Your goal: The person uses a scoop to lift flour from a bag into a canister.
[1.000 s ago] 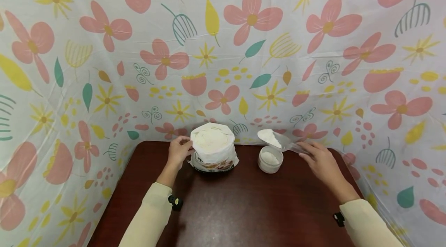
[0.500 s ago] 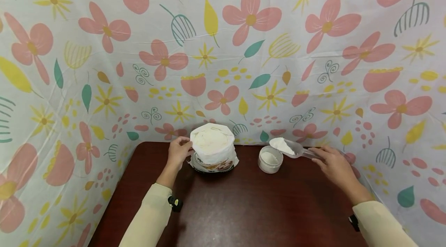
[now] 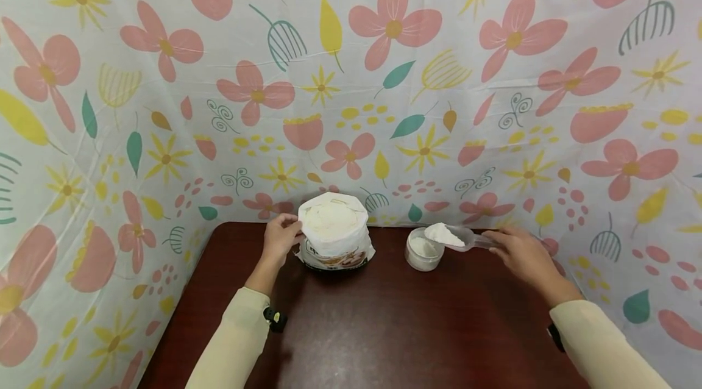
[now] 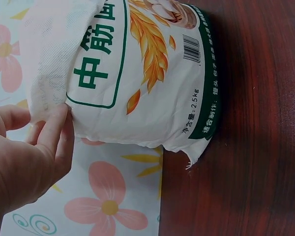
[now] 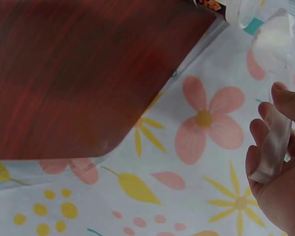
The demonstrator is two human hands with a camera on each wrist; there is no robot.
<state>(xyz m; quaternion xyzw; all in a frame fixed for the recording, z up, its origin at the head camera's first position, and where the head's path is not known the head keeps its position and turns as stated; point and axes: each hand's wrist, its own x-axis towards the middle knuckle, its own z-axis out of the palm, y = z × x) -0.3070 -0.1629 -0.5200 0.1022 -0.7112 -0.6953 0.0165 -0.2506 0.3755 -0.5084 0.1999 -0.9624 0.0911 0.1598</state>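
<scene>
My left hand (image 3: 280,238) pinches the folded-down rim of an open flour bag (image 3: 334,231) on its left side. In the left wrist view, thumb and fingers hold the edge of the bag (image 4: 123,73), which is printed with wheat ears and 2.5kg. White flour fills the bag's mouth. The right hand (image 3: 526,258) grips the handle of a clear plastic scoop (image 3: 463,236) heaped with white flour (image 3: 442,234). This scoop's tip is over the rim of a small clear round jar (image 3: 422,260), which has white flour inside. The right wrist view shows fingers curled round the handle (image 5: 274,152).
Both things stand near the back edge of a dark red-brown wooden table (image 3: 351,328). Right behind it hangs a flower-printed cloth (image 3: 351,90), which also covers the sides. Black straps with small devices sit on both wrists.
The right hand has moved the scoop right and down from above the jar's back, then slightly left over its rim. My left hand stays at the bag's rim.
</scene>
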